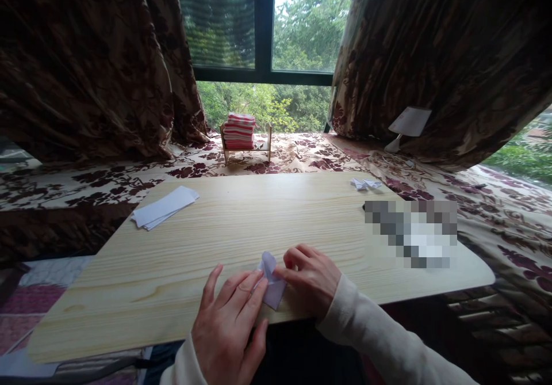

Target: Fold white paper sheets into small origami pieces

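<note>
A small piece of folded pale-lilac paper [273, 296] lies near the front edge of the table, with one rounded flap standing up. My left hand [235, 310] rests on its left side, fingers stretched out and spread, the fingertips touching the paper. On the right, my right hand [308, 275] is closed, its thumb and index finger pinching the paper's right edge. The curled fingers hide part of that edge.
The pale wooden table [215, 247] carries a stack of white paper strips [166, 206] at left and folded paper pieces [365, 184] at back right. A blurred-out patch [411, 235] covers the right side. Beyond stand a small rack [248, 149] of striped cloths and a lamp [409, 122].
</note>
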Tool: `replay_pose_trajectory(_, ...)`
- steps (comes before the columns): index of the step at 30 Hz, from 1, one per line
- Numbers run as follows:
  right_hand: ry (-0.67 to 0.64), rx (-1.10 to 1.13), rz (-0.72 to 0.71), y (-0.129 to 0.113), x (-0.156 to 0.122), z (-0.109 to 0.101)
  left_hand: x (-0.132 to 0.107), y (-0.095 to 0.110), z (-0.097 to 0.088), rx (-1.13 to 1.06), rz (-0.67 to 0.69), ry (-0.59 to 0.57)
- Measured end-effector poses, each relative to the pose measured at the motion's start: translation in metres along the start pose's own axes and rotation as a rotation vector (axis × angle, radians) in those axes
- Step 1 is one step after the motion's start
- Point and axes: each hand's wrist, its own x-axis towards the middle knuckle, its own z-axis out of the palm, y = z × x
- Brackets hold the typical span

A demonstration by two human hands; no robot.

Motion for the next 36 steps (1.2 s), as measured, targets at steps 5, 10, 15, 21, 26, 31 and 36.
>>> replay_pose_trajectory(5,-0.01,0.017,0.01,-0.001,0.0,0.0,-0.003,0.005,-0.007,0.081,0.001,-0.074)
replay_pose_trajectory(10,-0.03,0.01,0.013,0.0,0.001,-0.001,-0.007,0.013,0.011,0.167,-0.014,-0.165)
replay_pose_trajectory(15,0.009,0.104,0.009,0.007,0.0,0.001,-0.004,0.008,0.019,0.227,0.01,-0.207)
replay_pose_trajectory(21,-0.067,0.149,0.017,0.01,0.002,-0.004,0.002,0.005,0.021,0.256,-0.009,-0.241)
replay_pose_trajectory(26,-0.099,0.183,0.068,0.013,0.005,-0.005,0.003,0.004,0.027,0.286,-0.017,-0.278)
replay_pose_trajectory(31,-0.141,0.238,0.109,0.017,0.01,-0.001,0.002,0.005,0.027,0.282,-0.03,-0.283)
replay_pose_trajectory(36,-0.186,0.272,0.144,0.017,0.015,-0.007,0.004,0.006,0.025,0.278,-0.029,-0.298)
